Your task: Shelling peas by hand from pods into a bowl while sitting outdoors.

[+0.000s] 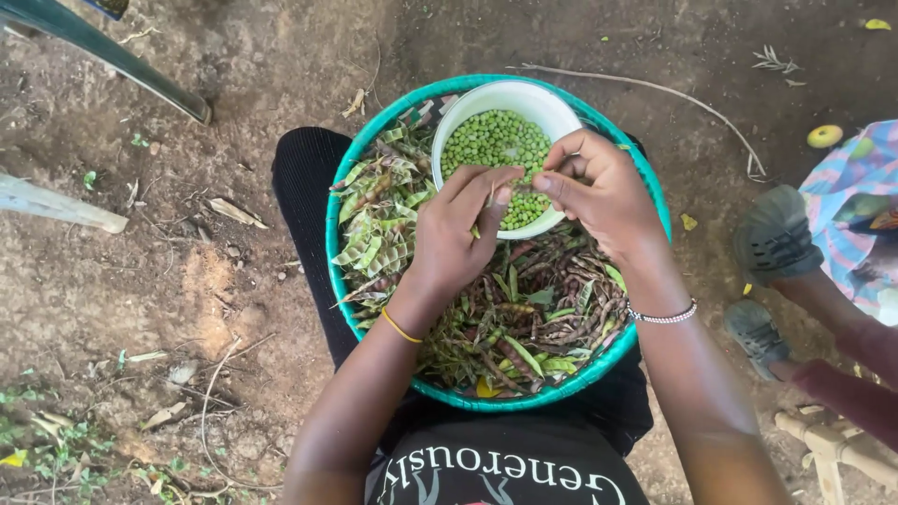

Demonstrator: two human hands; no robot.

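The pod [493, 194] between both hands' fingertips is mostly hidden.

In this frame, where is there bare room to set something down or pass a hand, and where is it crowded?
Bare dirt ground lies open left of the round green woven basket, and beyond its far rim toward the thin stick. Crowded: the basket brims with pods, and the white bowl of shelled green peas sits under the left hand and right hand.

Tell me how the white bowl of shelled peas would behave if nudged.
The white bowl rests on loose pods in the teal basket, so it would probably tilt rather than slide. It looks quite full; the round peas would likely roll out.
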